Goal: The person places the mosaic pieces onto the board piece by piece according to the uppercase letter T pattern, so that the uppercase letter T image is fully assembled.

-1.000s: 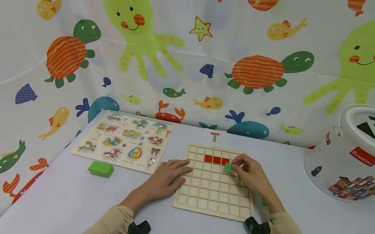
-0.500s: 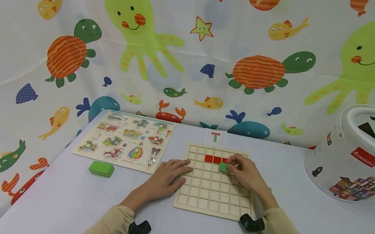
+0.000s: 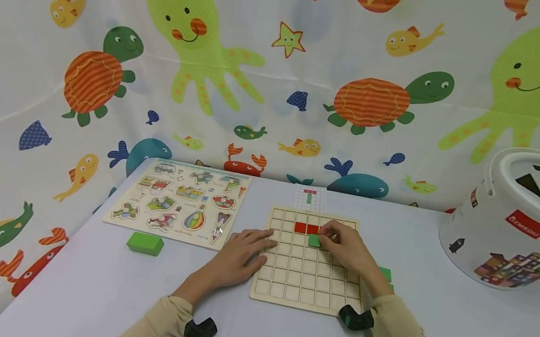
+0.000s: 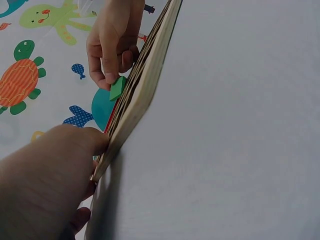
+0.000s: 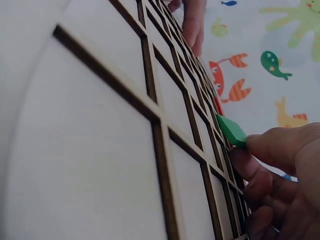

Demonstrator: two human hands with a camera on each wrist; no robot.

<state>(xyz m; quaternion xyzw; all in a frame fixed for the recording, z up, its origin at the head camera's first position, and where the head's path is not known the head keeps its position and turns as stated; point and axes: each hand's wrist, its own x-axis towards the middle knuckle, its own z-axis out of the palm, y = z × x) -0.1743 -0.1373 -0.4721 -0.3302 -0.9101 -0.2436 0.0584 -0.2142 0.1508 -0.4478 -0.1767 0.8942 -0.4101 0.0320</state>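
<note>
My right hand [image 3: 348, 252] pinches a small green square tile [image 3: 314, 241] between thumb and fingers. The tile is tilted at the surface of a wooden grid board [image 3: 292, 292], just below a row of red tiles [image 3: 306, 228]. My fingers hide the right end of that row. In the right wrist view the green tile [image 5: 231, 131] has one edge at the grid ridges. My left hand [image 3: 237, 255] rests on the board's left edge, fingers extended over its rim. A small card [image 3: 318, 202] with a red and green pattern lies behind the board.
A wooden picture puzzle [image 3: 178, 202] lies at the back left, with a green block [image 3: 145, 243] in front of it. Other green pieces [image 3: 386, 274] sit right of the board, partly hidden by my right forearm. A white bucket [image 3: 513, 229] stands at the right.
My right hand has moved left over the board with the green tile, to below the red row's middle. More of the green pieces at the right now show. The left hand has stayed put.
</note>
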